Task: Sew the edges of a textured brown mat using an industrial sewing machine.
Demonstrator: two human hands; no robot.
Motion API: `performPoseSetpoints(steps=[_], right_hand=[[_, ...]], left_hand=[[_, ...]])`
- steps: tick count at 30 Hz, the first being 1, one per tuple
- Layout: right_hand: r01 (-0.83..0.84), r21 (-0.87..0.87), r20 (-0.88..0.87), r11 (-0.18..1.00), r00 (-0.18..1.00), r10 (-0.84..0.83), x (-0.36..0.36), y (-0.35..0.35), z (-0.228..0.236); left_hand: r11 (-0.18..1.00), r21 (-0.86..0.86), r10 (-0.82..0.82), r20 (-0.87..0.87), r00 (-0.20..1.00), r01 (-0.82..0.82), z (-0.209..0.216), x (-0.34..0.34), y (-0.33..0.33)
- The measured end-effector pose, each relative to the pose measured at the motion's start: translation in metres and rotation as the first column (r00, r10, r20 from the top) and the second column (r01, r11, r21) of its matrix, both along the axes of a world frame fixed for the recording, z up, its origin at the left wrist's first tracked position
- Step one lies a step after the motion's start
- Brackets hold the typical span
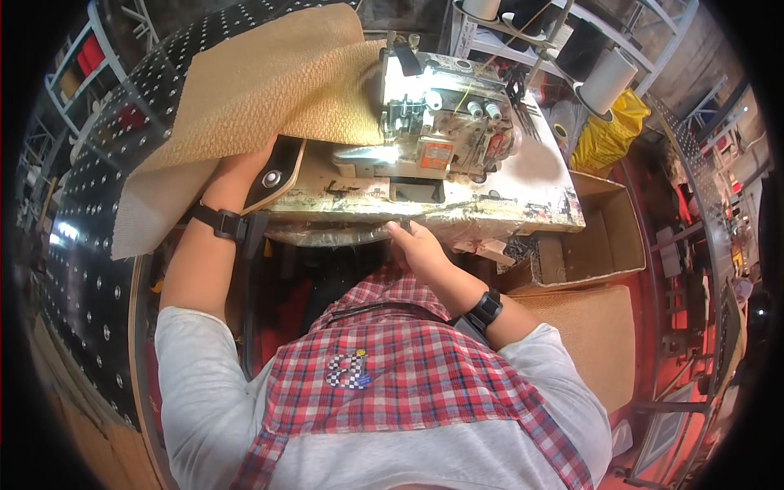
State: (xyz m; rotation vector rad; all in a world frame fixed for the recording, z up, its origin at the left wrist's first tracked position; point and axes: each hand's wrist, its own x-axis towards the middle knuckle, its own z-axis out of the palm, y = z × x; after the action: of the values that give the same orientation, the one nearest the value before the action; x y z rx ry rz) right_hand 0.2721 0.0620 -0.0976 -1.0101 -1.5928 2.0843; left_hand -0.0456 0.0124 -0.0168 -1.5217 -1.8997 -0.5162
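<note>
A large tan, rough-woven fabric piece (269, 90) with a paler underside drapes over the left of the table and reaches an overlock sewing machine (441, 114). My left hand (255, 159) reaches under its near edge, beside the machine. The fabric covers the fingers, so their grip is hidden. At the table's front edge, below the machine, is my right hand (418, 248). Its fingers are curled in, with the thumb and forefinger close together. What they hold, if anything, cannot be made out. The machine's lamp shines by the needle area.
The worn sewing table (523, 200) has plastic film along its front edge. A black, dotted surface (90, 245) lies to the left. On the right stand a cardboard box (600, 245), more tan fabric (588, 335) and a yellow bag (612, 131). Thread cones (608, 82) stand behind.
</note>
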Motion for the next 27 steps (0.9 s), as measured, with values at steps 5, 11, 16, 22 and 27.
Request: performPoseSetpoints(steps=[5, 11, 16, 22, 27], right_hand=[[0.027, -0.007, -0.044, 1.000, 0.999, -0.027, -0.018, 0.006, 0.010], [0.014, -0.148, -0.161, 0.989, 0.986, -0.038, -0.057, 0.018, 0.037], [0.125, -0.257, -0.244, 0.958, 0.951, -0.190, -0.069, 0.009, 0.036], [0.184, -0.295, -0.105, 0.938, 0.969, -0.224, -0.037, 0.010, 0.054], [0.151, -0.194, -0.117, 0.969, 0.977, -0.176, -0.042, 0.015, 0.034]], left_hand=[[0.999, 0.025, -0.026, -0.068, 0.997, 0.027, 0.004, 0.027, -0.009], [0.990, 0.025, -0.132, 0.522, 0.843, 0.140, -0.003, 0.126, -0.061], [0.929, -0.262, -0.237, 0.117, 0.964, 0.261, -0.038, 0.159, -0.121], [0.975, 0.179, -0.161, 0.977, -0.137, 0.134, -0.029, 0.067, -0.200], [0.862, 0.380, -0.505, 0.582, -0.637, -0.337, -0.015, -0.063, -0.233]])
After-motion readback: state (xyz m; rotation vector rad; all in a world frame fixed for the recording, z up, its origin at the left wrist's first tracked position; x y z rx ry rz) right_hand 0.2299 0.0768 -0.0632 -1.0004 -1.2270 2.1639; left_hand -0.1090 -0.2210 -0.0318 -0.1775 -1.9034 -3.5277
